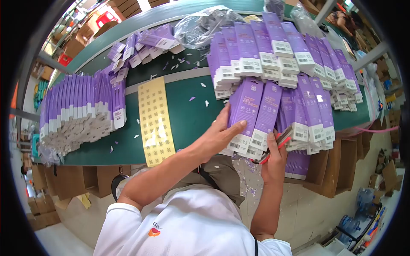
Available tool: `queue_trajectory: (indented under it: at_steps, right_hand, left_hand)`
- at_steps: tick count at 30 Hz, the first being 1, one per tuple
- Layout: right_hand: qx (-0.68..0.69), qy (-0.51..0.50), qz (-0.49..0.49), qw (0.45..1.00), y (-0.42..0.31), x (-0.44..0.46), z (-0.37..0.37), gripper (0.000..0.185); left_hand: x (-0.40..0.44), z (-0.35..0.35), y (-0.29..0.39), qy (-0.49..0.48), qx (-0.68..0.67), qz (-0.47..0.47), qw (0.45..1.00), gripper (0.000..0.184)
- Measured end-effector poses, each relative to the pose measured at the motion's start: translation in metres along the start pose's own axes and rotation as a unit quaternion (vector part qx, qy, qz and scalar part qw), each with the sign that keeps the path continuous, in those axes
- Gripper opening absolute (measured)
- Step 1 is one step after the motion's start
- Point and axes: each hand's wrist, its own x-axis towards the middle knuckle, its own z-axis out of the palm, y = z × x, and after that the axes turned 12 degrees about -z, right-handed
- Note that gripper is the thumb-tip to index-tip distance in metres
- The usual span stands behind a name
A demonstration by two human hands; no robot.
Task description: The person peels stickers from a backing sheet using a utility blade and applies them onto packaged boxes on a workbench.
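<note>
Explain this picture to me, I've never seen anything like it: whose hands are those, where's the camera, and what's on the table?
There's no machine here, just a person using two bare hands. The one picture comes from a camera worn on their head, looking forward and down, so their white shirt fills the bottom.

On the green table lie a printed yellow sheet, small scraps and piles of purple-and-white boxes on both sides. A clear plastic bag sits toward the back.

The left hand touches the front boxes on the right side, its thumb across one; whether it grips them is unclear. The right hand holds a red and dark tool, too hidden to identify.
</note>
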Motion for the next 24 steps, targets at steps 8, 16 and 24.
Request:
queue_trajectory:
  at_steps: [8, 16, 24]
  right_hand:
    - [-0.14, -0.205, -0.001, 0.969, -0.001, -0.064, 0.021, 0.055]
    - [-0.136, -0.318, 0.043, 0.937, 0.042, 0.021, 0.117, 0.052]
    - [-0.209, -0.29, -0.033, 0.933, 0.047, 0.048, 0.137, 0.057]
  left_hand:
    - [-0.101, -0.003, -0.078, 0.12, 0.008, 0.036, 0.992, 0.098]
    - [-0.099, -0.084, -0.03, 0.171, -0.203, -0.004, 0.964, 0.086]
    - [-0.074, -0.125, -0.036, 0.249, -0.028, 0.096, 0.963, 0.095]
